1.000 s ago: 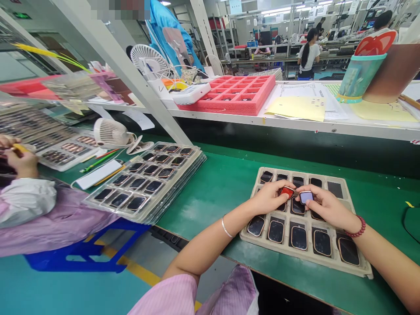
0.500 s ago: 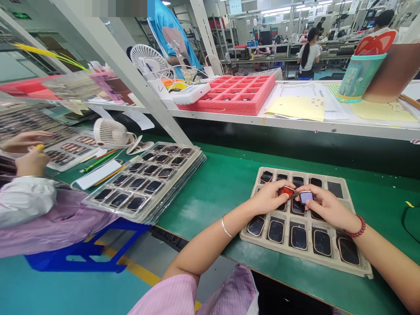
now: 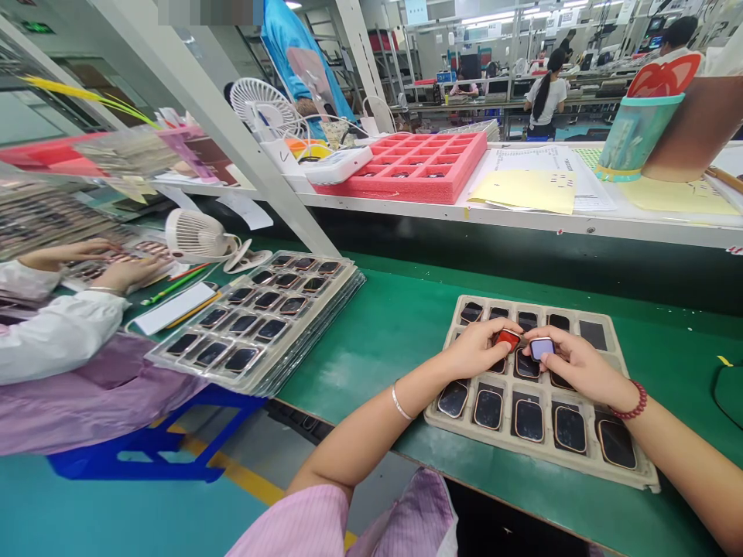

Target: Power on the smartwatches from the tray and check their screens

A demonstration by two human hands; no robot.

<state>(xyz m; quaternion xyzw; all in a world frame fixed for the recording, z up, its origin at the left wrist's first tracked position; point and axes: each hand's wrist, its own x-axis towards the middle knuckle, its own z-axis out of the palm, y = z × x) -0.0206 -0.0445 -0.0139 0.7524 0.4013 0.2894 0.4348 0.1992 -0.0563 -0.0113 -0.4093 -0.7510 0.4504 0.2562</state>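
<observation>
Over a beige tray (image 3: 476, 441) of dark watch-like faces, my left hand (image 3: 479, 346) pinches a small watch-like piece with a red face (image 3: 508, 339). Close beside it, my right hand (image 3: 572, 362) grips a similar piece with a pale violet face (image 3: 542, 350) between thumb and fingers. Both pieces are held above the middle of the tray, a small gap apart. Several dark square faces with gold rims (image 3: 529, 419) lie in the tray's front row. At the back right corner is a flat dark pocket (image 3: 592, 336).
Stacked clear trays (image 3: 255, 321) of dark faces stand left on the green table (image 3: 360, 348). Beyond are a white fan (image 3: 197, 234) and a co-worker's hands (image 3: 131, 271). The shelf above holds a red foam tray (image 3: 458, 189), papers (image 3: 522, 191) and a teal cup (image 3: 637, 139).
The co-worker's hands at the left have moved right and lower over their trays. The person in blue behind has shifted slightly. My hands and both pieces look unchanged.
</observation>
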